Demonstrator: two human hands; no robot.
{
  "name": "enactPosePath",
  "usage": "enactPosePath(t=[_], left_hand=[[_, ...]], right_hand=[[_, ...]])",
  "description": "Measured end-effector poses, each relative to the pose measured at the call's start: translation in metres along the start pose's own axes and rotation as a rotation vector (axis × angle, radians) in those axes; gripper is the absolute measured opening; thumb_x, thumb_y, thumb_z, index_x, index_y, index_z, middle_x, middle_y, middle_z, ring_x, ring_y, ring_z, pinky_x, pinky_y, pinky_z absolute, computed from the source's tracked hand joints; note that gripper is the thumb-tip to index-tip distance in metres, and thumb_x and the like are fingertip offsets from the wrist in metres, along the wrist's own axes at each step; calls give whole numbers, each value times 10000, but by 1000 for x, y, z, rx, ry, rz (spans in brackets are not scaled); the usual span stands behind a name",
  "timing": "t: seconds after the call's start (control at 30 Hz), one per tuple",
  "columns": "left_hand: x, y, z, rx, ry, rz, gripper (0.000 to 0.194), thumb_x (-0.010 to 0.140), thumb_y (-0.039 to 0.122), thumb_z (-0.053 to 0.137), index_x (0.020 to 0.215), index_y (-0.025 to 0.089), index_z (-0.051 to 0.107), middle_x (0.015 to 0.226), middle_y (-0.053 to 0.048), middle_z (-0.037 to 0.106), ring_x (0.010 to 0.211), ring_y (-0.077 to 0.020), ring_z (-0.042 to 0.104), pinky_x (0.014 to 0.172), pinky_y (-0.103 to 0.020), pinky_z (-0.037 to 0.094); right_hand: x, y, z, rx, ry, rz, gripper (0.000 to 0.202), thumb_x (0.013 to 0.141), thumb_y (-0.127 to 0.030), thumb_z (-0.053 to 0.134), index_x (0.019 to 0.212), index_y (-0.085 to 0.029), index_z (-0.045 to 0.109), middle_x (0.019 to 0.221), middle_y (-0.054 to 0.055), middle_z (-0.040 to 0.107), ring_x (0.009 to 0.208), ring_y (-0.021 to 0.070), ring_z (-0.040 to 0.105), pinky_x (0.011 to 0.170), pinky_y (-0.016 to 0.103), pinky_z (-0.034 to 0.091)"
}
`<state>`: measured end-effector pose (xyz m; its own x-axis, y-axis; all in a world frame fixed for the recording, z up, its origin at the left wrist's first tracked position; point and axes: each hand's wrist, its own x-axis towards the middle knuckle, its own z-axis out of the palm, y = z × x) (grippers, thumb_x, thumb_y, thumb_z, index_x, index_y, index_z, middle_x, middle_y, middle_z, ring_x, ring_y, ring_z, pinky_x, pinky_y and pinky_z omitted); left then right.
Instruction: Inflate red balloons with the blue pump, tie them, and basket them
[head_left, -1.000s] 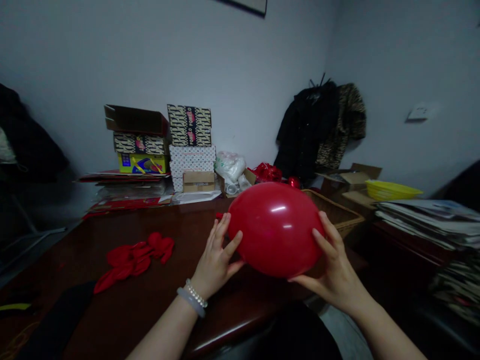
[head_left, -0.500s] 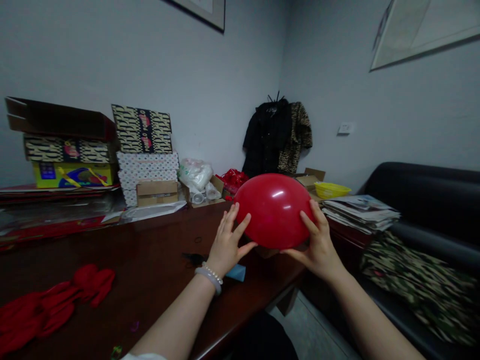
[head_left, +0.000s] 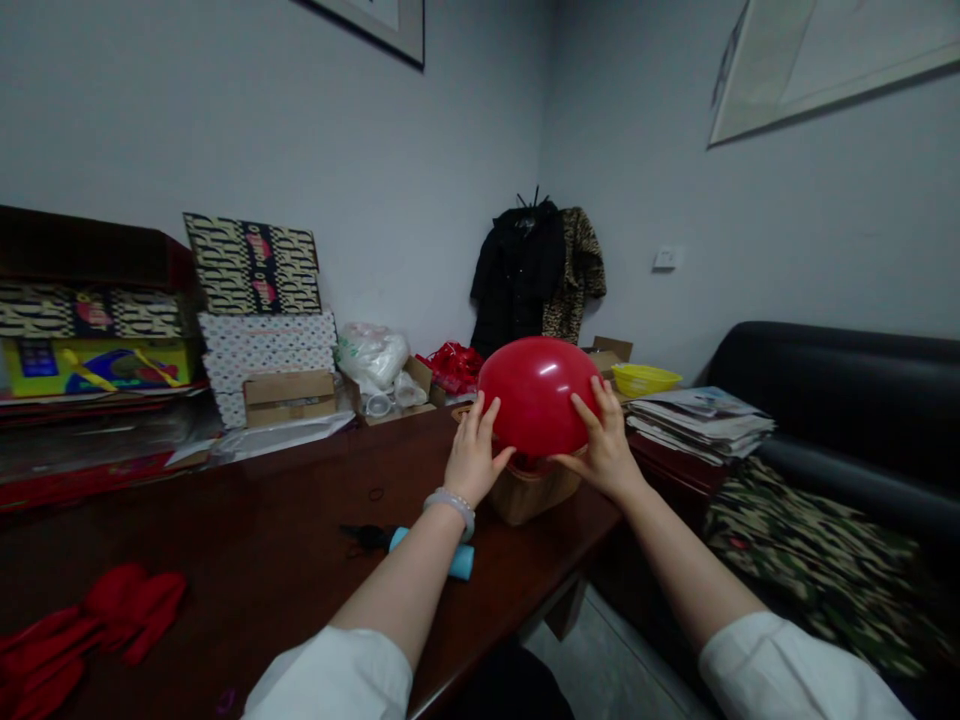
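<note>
A round red balloon is held between my two hands, right above a brown wooden-looking basket on the dark table. My left hand presses the balloon's left side with spread fingers, its thumb underneath. On the right side, my right hand holds it the same way. The balloon hides most of the basket's opening. Near my left forearm lie a light blue roll and a black tool, partly covered by the arm.
Red cloth lies on the table at the left. Stacked boxes and plastic bags line the back. A yellow basin and papers stand right, beside a black sofa.
My hands and the balloon have moved forward, away from me, over the basket, which shows more now. The view has shifted a little to the right.
</note>
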<state>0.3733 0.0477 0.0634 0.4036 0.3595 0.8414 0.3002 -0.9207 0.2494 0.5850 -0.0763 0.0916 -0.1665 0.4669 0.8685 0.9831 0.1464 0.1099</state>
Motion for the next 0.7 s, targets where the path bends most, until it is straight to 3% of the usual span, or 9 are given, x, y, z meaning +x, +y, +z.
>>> enactPosePath(t=[0.2,0.57,0.7], left_hand=[[7,-2,17,-48,-23,-68,847,800,245,673,1500,235,197,1570,-147,207,1416,-306,281,1121,-473,330],[8,-15,27,0,-125,-116,860,799,274,671,1509,201,190,1572,-170,206,1419,-325,266,1133,-517,277],[4,-17,29,55,-133,-98,821,805,281,665,1494,177,230,1570,-172,222,1439,-311,213,1153,-515,228]], right_hand=[[-2,7,12,-38,-28,43,1045,718,-408,781,1515,-334,111,1613,77,-25,1457,407,-6,1104,663,220],[-1,15,28,-79,-136,87,1166,648,-462,819,1529,-288,75,1607,86,-133,1452,412,-61,1112,646,200],[-4,13,33,-86,-158,88,1179,690,-499,781,1535,-237,1,1612,116,-67,1464,371,-38,1132,606,198]])
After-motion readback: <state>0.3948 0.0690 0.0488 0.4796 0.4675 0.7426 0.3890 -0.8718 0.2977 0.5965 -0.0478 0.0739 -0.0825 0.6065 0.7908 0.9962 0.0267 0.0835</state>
